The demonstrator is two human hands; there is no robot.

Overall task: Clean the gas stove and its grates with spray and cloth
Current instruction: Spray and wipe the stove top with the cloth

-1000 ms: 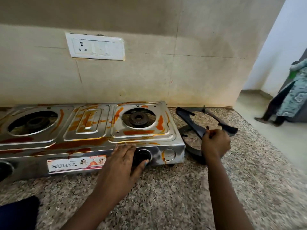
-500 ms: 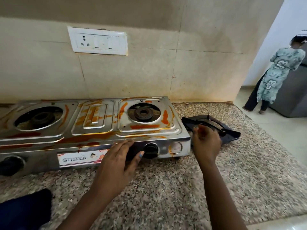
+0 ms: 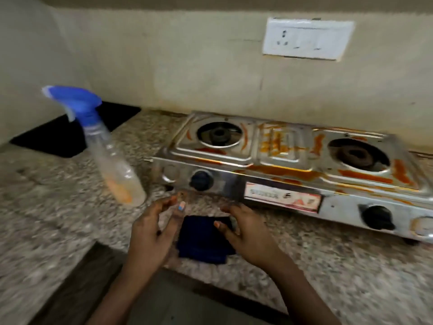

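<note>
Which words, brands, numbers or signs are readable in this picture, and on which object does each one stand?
Nothing can be read with certainty.
Sticker on the stove front: a brand word in dark letters beside a red and orange design, too blurred to read.
Spray bottle: no label text visible, only an orange patch near the bottom.
Switch plate on the wall: no text visible.
Stove knobs: no readable markings.

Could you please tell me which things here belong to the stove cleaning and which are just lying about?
For the job:
spray bottle
dark blue cloth
gas stove

Just there:
wall socket plate
black panel in the counter corner
granite counter
</note>
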